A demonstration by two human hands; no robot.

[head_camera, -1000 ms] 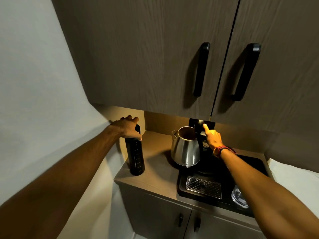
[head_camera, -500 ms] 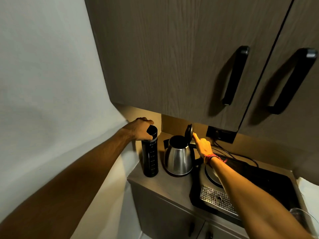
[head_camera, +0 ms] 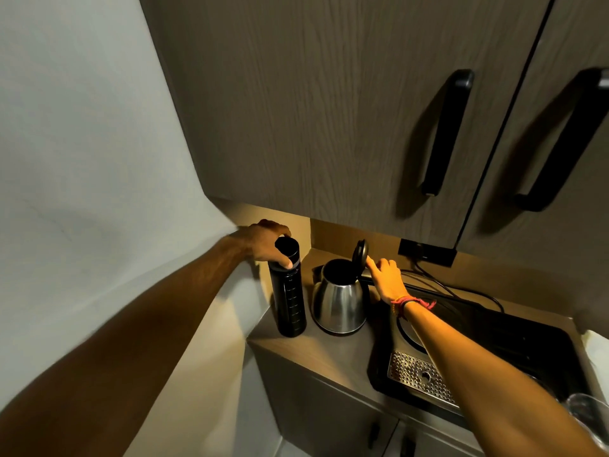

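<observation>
Two hands were at work when we looked, each on its own vessel. We saw the left hand (head_camera: 262,240) draped over the top of a tall black bottle (head_camera: 291,301), its fingers curled round the far side of the cap (head_camera: 287,248) and the thumb pressed against the near side, so the cap sat clamped beneath the palm and the bottle's body stood upright below those fingers on the counter (head_camera: 329,354). The right hand (head_camera: 386,280) had its forefinger (head_camera: 370,262) stretched out straight, the tip touching a lid (head_camera: 360,253) that stood raised nearly upright; the other fingers lay loosely bent behind it and held nothing. The steel kettle (head_camera: 339,305) stood open-mouthed just left of and below that fingertip, its handle under the palm, though we could not tell whether palm and handle touched. Bottle and kettle stood just beside each other, a narrow gap apart, between the two hands. Below the right forearm we noted a black tray (head_camera: 514,341) with a perforated metal grate (head_camera: 415,374); behind the right knuckles, a dark socket (head_camera: 426,253) with a cord (head_camera: 461,293) trailing from it. Above both hands hung cabinet doors (head_camera: 329,110) with long black handles (head_camera: 448,133). A clear glass (head_camera: 590,413) showed well apart from either hand, back near the right elbow.
</observation>
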